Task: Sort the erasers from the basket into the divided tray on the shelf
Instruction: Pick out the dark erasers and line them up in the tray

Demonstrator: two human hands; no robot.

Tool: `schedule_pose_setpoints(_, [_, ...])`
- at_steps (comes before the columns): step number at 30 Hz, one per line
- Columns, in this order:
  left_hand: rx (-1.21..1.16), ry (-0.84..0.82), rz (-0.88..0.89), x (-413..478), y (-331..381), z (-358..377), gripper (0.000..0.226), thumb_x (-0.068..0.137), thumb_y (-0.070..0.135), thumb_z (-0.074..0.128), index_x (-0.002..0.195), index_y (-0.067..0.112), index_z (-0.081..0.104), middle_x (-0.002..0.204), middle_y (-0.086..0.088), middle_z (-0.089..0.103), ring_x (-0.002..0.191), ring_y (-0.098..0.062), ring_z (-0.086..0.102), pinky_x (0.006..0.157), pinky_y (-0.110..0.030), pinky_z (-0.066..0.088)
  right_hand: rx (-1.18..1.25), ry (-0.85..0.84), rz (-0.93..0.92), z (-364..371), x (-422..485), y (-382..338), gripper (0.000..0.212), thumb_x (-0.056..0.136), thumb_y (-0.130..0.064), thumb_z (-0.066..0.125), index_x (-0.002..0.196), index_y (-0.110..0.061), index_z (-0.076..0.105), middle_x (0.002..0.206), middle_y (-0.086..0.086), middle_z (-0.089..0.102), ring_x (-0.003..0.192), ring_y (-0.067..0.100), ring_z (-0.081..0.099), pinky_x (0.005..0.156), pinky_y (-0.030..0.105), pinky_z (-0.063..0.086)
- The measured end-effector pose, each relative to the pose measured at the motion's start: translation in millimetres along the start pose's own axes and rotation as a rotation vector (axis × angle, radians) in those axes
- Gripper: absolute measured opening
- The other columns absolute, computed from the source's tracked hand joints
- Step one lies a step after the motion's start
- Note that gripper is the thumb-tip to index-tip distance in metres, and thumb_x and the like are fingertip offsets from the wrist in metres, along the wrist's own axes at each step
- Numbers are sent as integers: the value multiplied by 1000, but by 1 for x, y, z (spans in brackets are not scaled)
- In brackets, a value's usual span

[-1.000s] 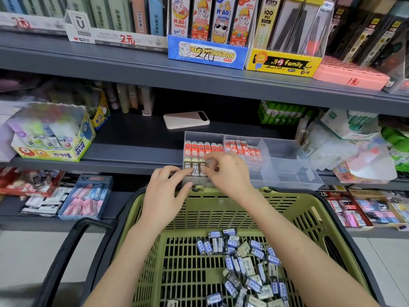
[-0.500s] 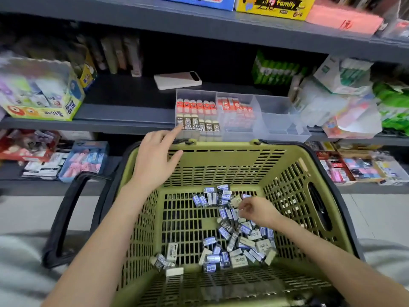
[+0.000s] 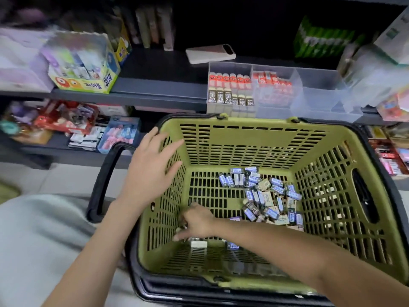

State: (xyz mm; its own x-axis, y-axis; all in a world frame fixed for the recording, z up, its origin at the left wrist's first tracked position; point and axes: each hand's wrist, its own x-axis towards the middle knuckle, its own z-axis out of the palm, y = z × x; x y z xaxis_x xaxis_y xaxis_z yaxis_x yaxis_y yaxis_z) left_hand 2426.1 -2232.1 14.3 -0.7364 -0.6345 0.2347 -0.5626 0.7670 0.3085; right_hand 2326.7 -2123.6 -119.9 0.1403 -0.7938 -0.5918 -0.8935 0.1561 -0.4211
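Observation:
A green basket point(image 3: 247, 138) with black handles stands below the shelf. Several small blue-and-grey wrapped erasers point(image 3: 263, 193) lie heaped on its floor toward the right. A few more erasers point(image 3: 199, 243) lie at the near left corner. My right hand point(image 3: 197, 221) reaches down into that corner, fingers curled over those erasers; whether it holds one is hidden. My left hand point(image 3: 152, 167) rests open on the basket's left rim. The clear divided tray point(image 3: 321, 100) sits on the shelf behind, with red and 2B erasers in its left compartments.
A white phone-like device point(image 3: 210, 53) lies on the shelf behind the tray. A yellow glue box point(image 3: 88, 72) stands at the left. Plastic bags point(image 3: 380, 69) crowd the tray's right side. Packets fill the lower shelf point(image 3: 66, 127). Grey fabric point(image 3: 33, 240) shows at the near left.
My right hand left the tray, dropped into the basket and moved from the eraser heap to the near left corner. My left hand slid down from the tray to the basket's left rim.

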Motion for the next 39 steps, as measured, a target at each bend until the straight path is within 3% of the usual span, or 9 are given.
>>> schedule_pose_setpoints(5, [2,25,-10,2,-3,1,44,84,22,69,127,15,60,133,-17,53,135,-36,34,108,-39,21,196,-212,144,9,10,9,52,76,-51,68,105,-7,63,102,6,65,90,20,59,74,30,49])
schedule_pose_setpoints(13, [-29,52,-20,2,-5,2,41,83,21,69,123,15,61,128,-14,56,134,-32,35,107,-33,20,578,-153,121,19,0,10,33,83,-38,66,106,-14,60,116,5,61,106,20,57,96,35,45])
schedule_pose_setpoints(16, [-35,54,-28,2,-5,3,39,83,22,69,121,15,62,128,-13,56,134,-31,35,107,-35,22,735,-68,161,14,2,5,14,90,-32,59,88,-18,58,97,1,61,83,12,58,74,22,46])
schedule_pose_setpoints(18, [-41,56,-30,2,-5,3,37,83,21,70,119,15,64,127,-13,57,134,-32,35,107,-37,24,635,-111,138,5,4,7,16,92,-28,56,82,-16,57,76,-5,53,58,7,48,50,17,41])
schedule_pose_setpoints(20, [-58,64,-40,2,-5,2,35,83,21,70,117,14,65,125,-13,58,134,-31,36,107,-36,23,452,-220,109,-6,2,14,18,92,-25,56,77,-15,55,69,-5,50,53,7,45,45,17,39])
schedule_pose_setpoints(23, [-68,67,-49,2,-5,1,33,83,20,70,115,13,66,125,-12,58,134,-30,36,108,-33,21,195,-355,99,-13,-2,21,24,90,-25,56,70,-13,53,65,-1,54,55,11,47,52,23,38])
schedule_pose_setpoints(27, [-65,64,-53,2,-4,1,31,83,21,69,113,13,67,125,-13,59,135,-30,35,109,-36,22,196,-365,95,-10,-4,21,20,87,-28,62,74,-14,58,70,-2,56,64,13,51,58,25,40])
schedule_pose_setpoints(32, [-75,72,-56,1,-4,0,28,84,20,68,111,11,69,125,-13,59,135,-30,35,110,-35,21,179,-208,100,8,-6,17,33,81,-26,71,107,-7,64,106,7,65,96,22,61,82,30,48])
schedule_pose_setpoints(39, [-75,73,-57,1,-4,-1,25,84,19,68,108,10,70,124,-13,59,135,-30,36,109,-36,21,295,-323,172,8,-3,22,55,79,-19,73,126,0,51,127,10,56,112,26,53,90,29,45])
